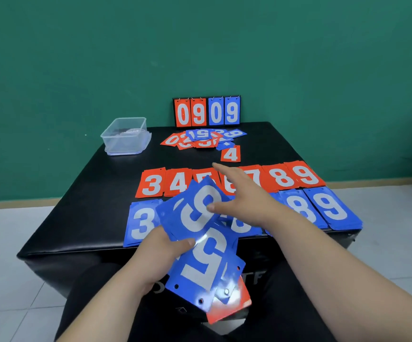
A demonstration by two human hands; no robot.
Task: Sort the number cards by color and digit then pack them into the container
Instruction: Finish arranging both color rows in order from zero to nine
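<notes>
My left hand (165,248) grips a fan of number cards (207,255) above the table's near edge; blue ones show a 6 and a 5, and a red one sits underneath. My right hand (239,193) reaches forward over the sorted rows with fingers straight, its thumb touching the top blue card. A red row (284,177) runs 3 to 9, partly hidden by my hand. Below it lies a blue row (330,208) with 3, 8 and 9 visible. An unsorted heap of red and blue cards (203,138) lies farther back, with a lone red 4 (230,154) beside it.
A clear plastic container (126,135) stands on the black table's (89,206) far left corner. A flip scoreboard (207,111) reading 09 09 stands at the back edge against the green wall. My dark-clad lap is below the table.
</notes>
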